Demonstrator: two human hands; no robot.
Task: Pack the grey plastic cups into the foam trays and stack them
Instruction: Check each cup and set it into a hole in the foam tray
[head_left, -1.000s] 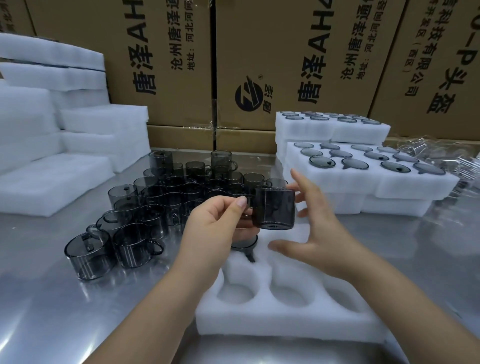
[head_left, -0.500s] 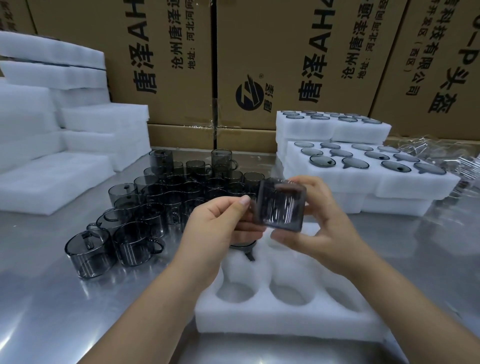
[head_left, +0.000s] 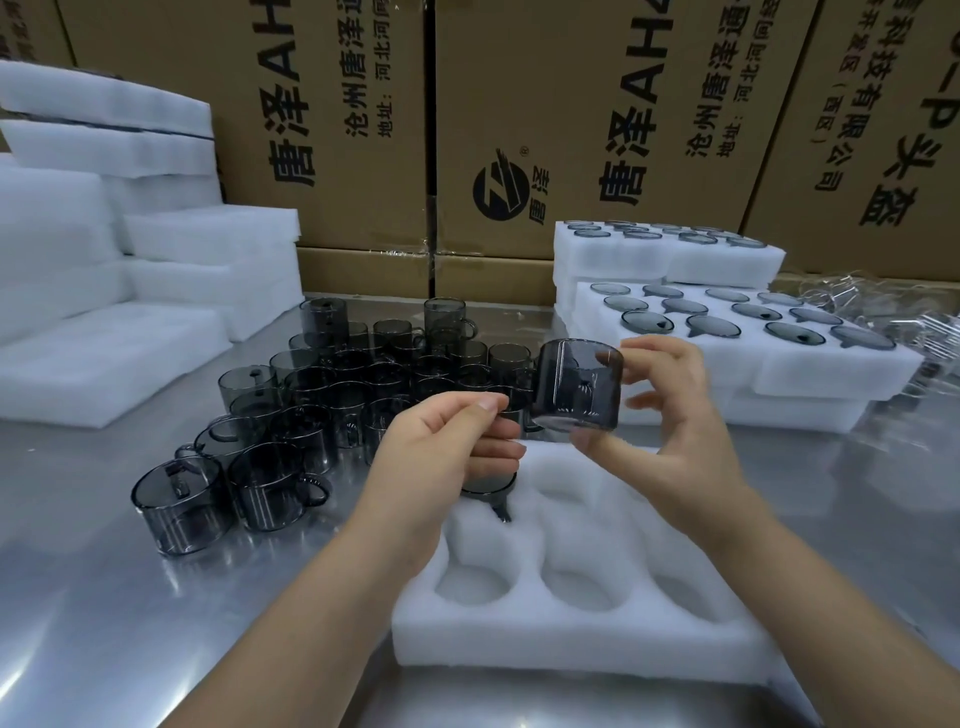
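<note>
White foam blocks (head_left: 104, 364) lie at 9 o'clock on the steel counter (head_left: 78, 597). Loose grey cups (head_left: 337, 405) crowd 10 o'clock. Left hand (head_left: 447, 452): fingers curled, thumb tip just beside the held cup (head_left: 576, 387); whether this grip pinches it cannot be told. Held cup: tilted, in the air over the 12 o'clock edge of the foam tray (head_left: 571, 639) at 6 o'clock. Seated cup (head_left: 488, 486): in the tray's 11 o'clock pocket. Right hand (head_left: 670, 431): grip closed on the held cup, thumb below, fingers above. Filled trays (head_left: 779, 379) are stacked at 2 o'clock.

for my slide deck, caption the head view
The left hand and right hand hold a grey cup over a foam tray.
</note>
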